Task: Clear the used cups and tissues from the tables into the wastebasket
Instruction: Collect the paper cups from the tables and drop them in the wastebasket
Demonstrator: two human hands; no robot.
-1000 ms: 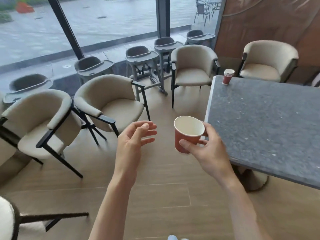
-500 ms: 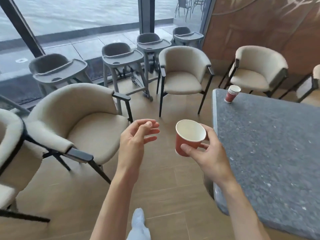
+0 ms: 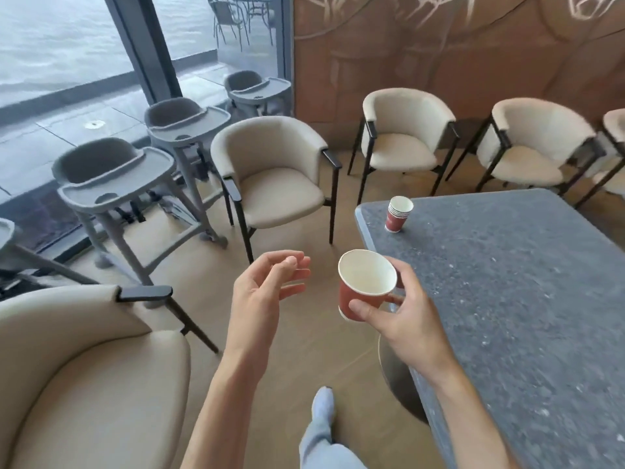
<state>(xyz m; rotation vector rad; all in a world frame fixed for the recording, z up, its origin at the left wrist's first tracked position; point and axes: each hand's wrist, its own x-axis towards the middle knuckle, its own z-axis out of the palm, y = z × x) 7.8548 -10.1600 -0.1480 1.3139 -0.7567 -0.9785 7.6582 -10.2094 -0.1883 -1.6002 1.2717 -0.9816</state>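
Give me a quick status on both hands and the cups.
Right hand grips red paper cup, held upright. Left hand open, empty. Stack of red paper cups on grey stone table. Wastebasket not in view.

You've stepped forward and turned right: the table (image 3: 507, 282) and stacked cups (image 3: 398, 214) sit closer now, a pale-trousered leg (image 3: 321, 424) shows, left-side chairs slid out of view.

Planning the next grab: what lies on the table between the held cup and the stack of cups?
Nothing. In the head view, only bare grey tabletop separates the red cup in the right hand from the stacked cups.
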